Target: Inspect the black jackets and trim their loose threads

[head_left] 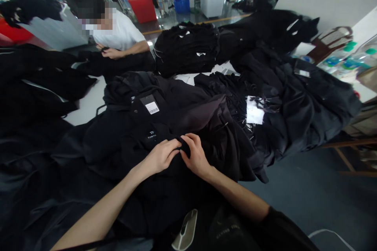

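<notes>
Black garment [138,155], one: lying before me among piled clothing [188,49], its white lettering [151,135] showing. Left hand [163,155]: I am pinching a fold, thumb and fingertips nearly meeting. Right hand [194,157]: I am pinching just beside, fingers curled. Handling, judged: soft, limp, hardly fragile, bulk probably dragging; fold's edge seemingly offering the best hold.

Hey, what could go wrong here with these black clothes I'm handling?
Your left hand and right hand pinch a black garment among overlapping dark layers, so another layer might get caught. The hang tag just beyond could snag. The dark heap at right droops above the floor, so it might slide down.
</notes>
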`<state>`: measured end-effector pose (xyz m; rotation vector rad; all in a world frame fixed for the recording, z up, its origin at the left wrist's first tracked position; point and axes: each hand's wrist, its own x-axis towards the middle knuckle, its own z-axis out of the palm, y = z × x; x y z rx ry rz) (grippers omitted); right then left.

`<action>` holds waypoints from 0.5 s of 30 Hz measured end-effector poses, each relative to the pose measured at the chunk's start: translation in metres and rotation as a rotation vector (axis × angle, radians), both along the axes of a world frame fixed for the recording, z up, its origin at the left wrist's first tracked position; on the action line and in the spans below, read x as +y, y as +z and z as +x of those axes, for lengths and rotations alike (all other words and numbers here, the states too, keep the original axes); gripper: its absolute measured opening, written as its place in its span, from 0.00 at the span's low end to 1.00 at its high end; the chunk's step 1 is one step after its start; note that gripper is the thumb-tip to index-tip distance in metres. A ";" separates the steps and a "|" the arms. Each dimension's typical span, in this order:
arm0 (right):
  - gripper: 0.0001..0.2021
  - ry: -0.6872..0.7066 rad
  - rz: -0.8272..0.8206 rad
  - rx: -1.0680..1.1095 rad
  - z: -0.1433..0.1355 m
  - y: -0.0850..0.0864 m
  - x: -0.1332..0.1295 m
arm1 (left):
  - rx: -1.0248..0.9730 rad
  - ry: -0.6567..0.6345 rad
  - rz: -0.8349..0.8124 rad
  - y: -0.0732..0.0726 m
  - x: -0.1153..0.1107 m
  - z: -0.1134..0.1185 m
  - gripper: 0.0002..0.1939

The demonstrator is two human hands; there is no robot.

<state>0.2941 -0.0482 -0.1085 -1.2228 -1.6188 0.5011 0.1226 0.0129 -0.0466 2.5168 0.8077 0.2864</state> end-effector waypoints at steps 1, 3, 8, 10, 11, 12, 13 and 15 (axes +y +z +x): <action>0.25 0.034 0.004 -0.009 0.001 0.001 0.002 | -0.004 -0.013 0.024 0.000 0.000 0.000 0.08; 0.23 0.092 -0.007 -0.047 0.004 0.003 0.005 | -0.003 -0.036 0.079 -0.001 0.000 0.000 0.08; 0.15 0.162 -0.087 -0.113 0.004 0.004 0.010 | 0.059 -0.120 0.258 -0.006 0.000 0.003 0.10; 0.12 0.169 -0.131 -0.116 0.003 0.007 0.012 | 0.068 -0.168 0.379 -0.008 0.002 0.005 0.08; 0.11 0.173 -0.150 -0.124 0.003 0.009 0.013 | 0.059 -0.184 0.444 -0.009 0.002 0.006 0.08; 0.11 0.180 -0.165 -0.132 0.003 0.012 0.015 | 0.041 -0.195 0.507 -0.010 0.003 0.006 0.08; 0.11 0.186 -0.171 -0.142 0.003 0.015 0.017 | 0.015 -0.201 0.561 -0.011 0.004 0.006 0.08; 0.12 0.198 -0.159 -0.165 0.003 0.019 0.020 | -0.045 -0.207 0.632 -0.013 0.004 0.005 0.08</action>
